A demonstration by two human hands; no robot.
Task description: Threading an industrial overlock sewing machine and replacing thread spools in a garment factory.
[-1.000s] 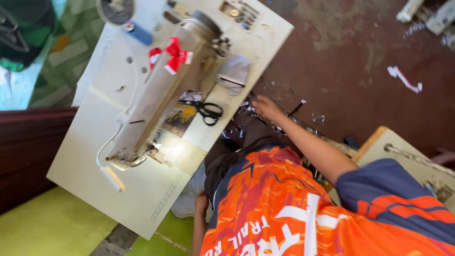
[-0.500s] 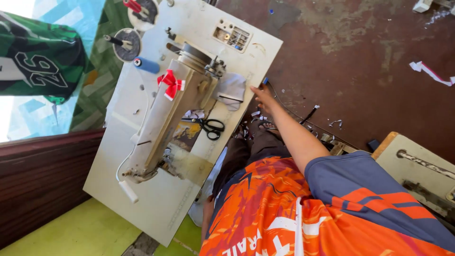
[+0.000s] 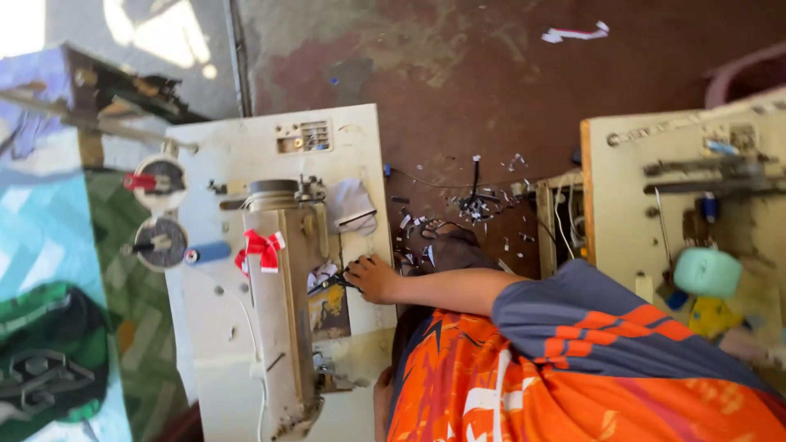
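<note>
My right hand (image 3: 372, 278) reaches across a white sewing table (image 3: 356, 143) and closes on black-handled scissors (image 3: 334, 282) that lie beside the arm of a beige sewing machine (image 3: 282, 327). A red ribbon (image 3: 260, 248) is tied around the machine. A white cloth scrap (image 3: 350, 205) lies just beyond the hand. Only a sliver of my left hand (image 3: 382, 403) shows at the table's near edge, against my orange shirt; its fingers are hidden.
Thread stands and a blue spool (image 3: 209, 252) sit at the table's left side. Fabric scraps and thread litter the dark floor (image 3: 479, 200). A second sewing table (image 3: 679, 188) with a mint-green spool (image 3: 708, 272) stands to the right. Green and blue cloth (image 3: 49, 360) hangs at the left.
The view has swung round over the table. My right hand has come back from the table's far edge to the scissors beside the machine.
</note>
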